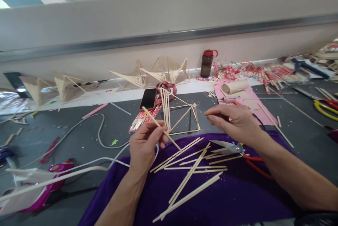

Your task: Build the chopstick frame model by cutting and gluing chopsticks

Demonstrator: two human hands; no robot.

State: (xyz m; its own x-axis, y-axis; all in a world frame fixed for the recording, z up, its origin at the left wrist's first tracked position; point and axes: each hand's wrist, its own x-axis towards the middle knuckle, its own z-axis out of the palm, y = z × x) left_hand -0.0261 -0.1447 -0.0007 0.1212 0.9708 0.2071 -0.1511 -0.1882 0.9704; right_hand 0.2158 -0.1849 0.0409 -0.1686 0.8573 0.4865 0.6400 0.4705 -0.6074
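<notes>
My left hand [148, 139] pinches a thin wooden stick [155, 122], which slants down to the right across the fingers. Just beyond that hand stands a small frame of glued sticks [198, 129], with a row of sticks fanned along its left side. My right hand [233, 120] hovers to the right of the frame, apart from it, fingertips drawn together; anything between them is too small to make out. Several loose sticks [195, 168] lie on purple cloth [237, 194] below both hands. Scissors with orange handles [257, 158] lie on the cloth, partly under my right forearm.
Finished stick models [155, 72] line the wall. A phone [148, 98] and a brown bottle [206, 64] stand or lie behind the frame. At left is a magenta glue gun [56, 180] with a white cord. Yellow-handled cutters [323, 109] lie far right.
</notes>
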